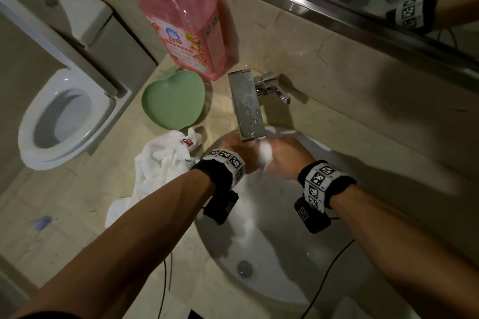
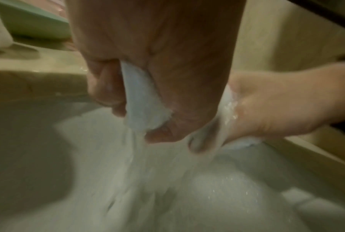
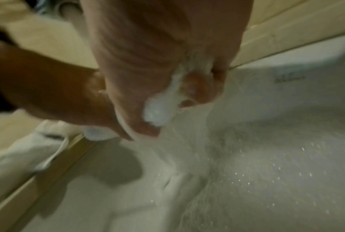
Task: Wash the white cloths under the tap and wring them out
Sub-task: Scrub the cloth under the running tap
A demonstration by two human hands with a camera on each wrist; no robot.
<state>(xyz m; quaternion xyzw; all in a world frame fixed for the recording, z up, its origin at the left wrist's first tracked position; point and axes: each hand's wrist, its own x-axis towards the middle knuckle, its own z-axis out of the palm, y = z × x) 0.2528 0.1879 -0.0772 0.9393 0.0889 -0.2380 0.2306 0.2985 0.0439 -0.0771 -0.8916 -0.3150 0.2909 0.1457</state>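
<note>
A beige stone counter (image 1: 108, 217) holds a white sink (image 1: 285, 254) beside a toilet (image 1: 64, 116). Under the tap (image 1: 247, 106), the left hand (image 1: 239, 149) and right hand (image 1: 287, 156) clench a cloth (image 1: 265, 154), twisted lengthwise left to right between them. Another cloth (image 1: 160, 163) lies on the counter.

The room is dim and warm-toned. In the head view, glare sits on the chrome tap (image 1: 248, 106), and the arms throw soft shadows into the white basin (image 1: 285, 267). Straight lines bow towards the edges. Both wrist views are soft, noisy and motion-blurred, with sparkling droplets.
</note>
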